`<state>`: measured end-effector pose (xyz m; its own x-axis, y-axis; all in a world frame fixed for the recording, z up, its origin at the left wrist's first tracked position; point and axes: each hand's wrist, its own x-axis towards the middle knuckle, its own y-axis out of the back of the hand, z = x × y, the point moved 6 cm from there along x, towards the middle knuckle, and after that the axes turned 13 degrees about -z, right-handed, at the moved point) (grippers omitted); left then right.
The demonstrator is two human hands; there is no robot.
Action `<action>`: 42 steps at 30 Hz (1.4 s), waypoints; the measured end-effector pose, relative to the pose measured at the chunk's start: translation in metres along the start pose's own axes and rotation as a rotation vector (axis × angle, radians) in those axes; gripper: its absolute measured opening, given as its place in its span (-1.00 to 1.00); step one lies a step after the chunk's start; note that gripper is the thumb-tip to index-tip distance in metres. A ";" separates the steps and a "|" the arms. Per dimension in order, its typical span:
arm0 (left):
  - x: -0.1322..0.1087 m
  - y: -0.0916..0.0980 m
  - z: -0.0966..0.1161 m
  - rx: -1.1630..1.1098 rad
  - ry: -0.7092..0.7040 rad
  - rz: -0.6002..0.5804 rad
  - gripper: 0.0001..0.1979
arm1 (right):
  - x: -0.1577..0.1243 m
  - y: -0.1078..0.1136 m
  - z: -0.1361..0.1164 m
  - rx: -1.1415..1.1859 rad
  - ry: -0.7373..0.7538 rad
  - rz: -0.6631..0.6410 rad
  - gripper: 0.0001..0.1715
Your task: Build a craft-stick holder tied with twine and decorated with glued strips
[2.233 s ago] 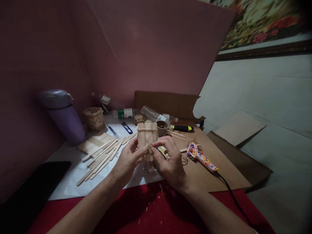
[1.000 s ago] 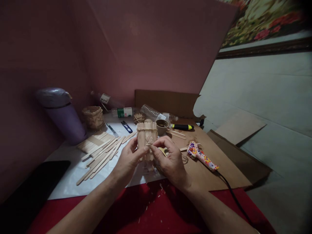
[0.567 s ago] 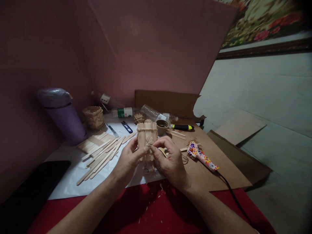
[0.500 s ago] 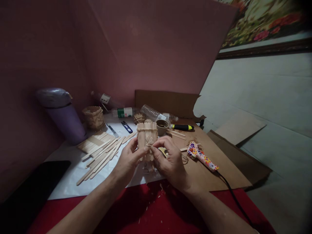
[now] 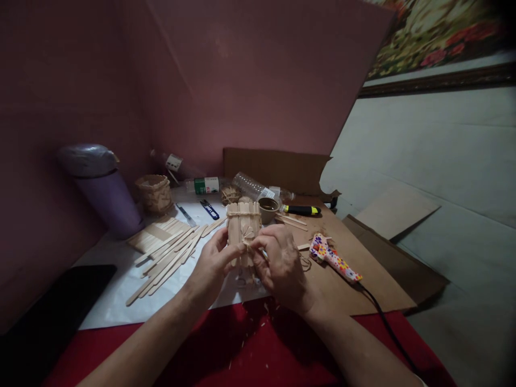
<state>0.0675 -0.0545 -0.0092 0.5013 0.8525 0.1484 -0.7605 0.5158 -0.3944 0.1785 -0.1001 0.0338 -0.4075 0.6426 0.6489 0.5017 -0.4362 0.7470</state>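
**Entry: right hand is closing over the stick box; the pinch at the bow is giving way to a grip**

Setting, far to near: a brown cardboard sheet [image 5: 363, 279] is covering the right half of the work surface, white paper [image 5: 116, 285] the left half, with a red cloth [image 5: 250, 344] along the near edge. A purple flask [image 5: 102, 191] is standing at the far left. Loose flat sticks [image 5: 169, 257] are lying fanned out on the paper between the flask and the hands. A patterned glue gun [image 5: 332, 259] is lying on the cardboard just right of the hands, its cord trailing toward the near right.

The stick box [image 5: 243, 228] is being held upright off the surface at centre, between both hands.

Left hand [image 5: 212, 266]: unchanged over the last two seconds. The thumb is pressing flat on the box's front face; the other fingers are wrapping behind it, out of sight.

Right hand [image 5: 282, 266]: this is what is changing. Half a second ago thumb and forefinger were pinching at the twine bow [image 5: 247, 234] with the hand standing off to the right. Now the hand is sitting further left, fingers curled together over the box's right edge.

Whether the thumb is touching the bow, I cannot tell.

Reading: fine handling of the bow appears to be pausing, and the box is being steadied from both sides.
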 end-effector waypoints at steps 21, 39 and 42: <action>-0.001 0.033 0.021 -0.011 -0.162 0.318 -0.64 | -0.006 -0.021 0.045 0.801 -0.525 -0.021 -0.81; -0.003 0.050 0.036 0.000 -0.234 0.455 -0.68 | -0.004 -0.067 -0.011 0.126 -0.176 -0.658 -0.85; -0.003 0.050 0.035 -0.009 -0.233 0.460 -0.69 | -0.007 -0.069 -0.009 0.127 -0.169 -0.618 -0.85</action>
<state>0.0130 -0.0280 0.0027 0.0098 0.9877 0.1559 -0.8763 0.0836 -0.4744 0.1394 -0.0802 -0.0205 -0.5292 0.8460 0.0658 0.3043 0.1168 0.9454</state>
